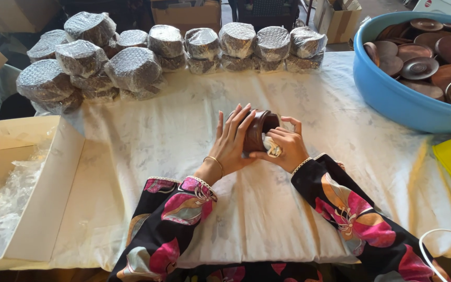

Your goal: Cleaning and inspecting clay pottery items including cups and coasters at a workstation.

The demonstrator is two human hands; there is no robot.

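Soft warm daylight from the far side, dim near edge, mild wide-angle edge curvature, sharp focus.

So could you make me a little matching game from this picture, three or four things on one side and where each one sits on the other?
Things:
1. brown wooden bowl
2. blue tub
3. bubble-wrapped bundles
4. open cardboard box

Places:
A. left edge of the table, with clear plastic inside
B. between the left hand and right hand, mid-table
C. far side of the white cloth, stacked in a row
D. right rear corner, full of brown dishes

Pairs: 1-B, 2-D, 3-C, 4-A
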